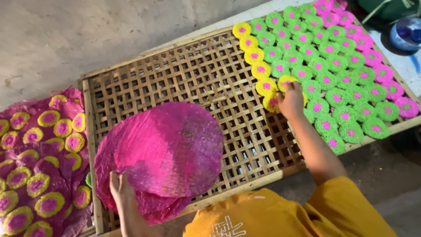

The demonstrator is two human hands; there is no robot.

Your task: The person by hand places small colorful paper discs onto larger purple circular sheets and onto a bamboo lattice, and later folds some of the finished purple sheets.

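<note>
Yellow sleeve (280, 219) of our own shirt, lowest in frame, closest to the lens.

Left hand (120, 186): fingers curled over the near edge of a stack of round pink sheets (162, 151). The stack rests on the near left part of the lattice; we cannot make out whether the thumb is under the sheets or only the fingertips pin them.

Right hand (291, 98): arm stretched across the rack, fingers bent down on a yellow disc with a pink centre (287, 81) at the edge of the filled area. The fingertips are hidden by the back of the hand, so whether the disc is pinched or just pressed flat we cannot tell.

Woven bamboo drying rack (184, 74): far right part covered by touching rows of discs, yellow (247, 43) on the left column, green (326, 81) in the middle, pink (377, 57) along the far side. The lattice near the pink stack is bare.

Spread of yellow discs on pink sheets (35, 175): left of the rack, beside our left hand.

Blue bowl (405, 33): far right corner, beyond the rack.

Step in hand, as we judge it: setting one yellow disc into line beside its row. The next move likely calls for a light release so the neighbours stay put, then a fresh disc from the supply on the left.
</note>
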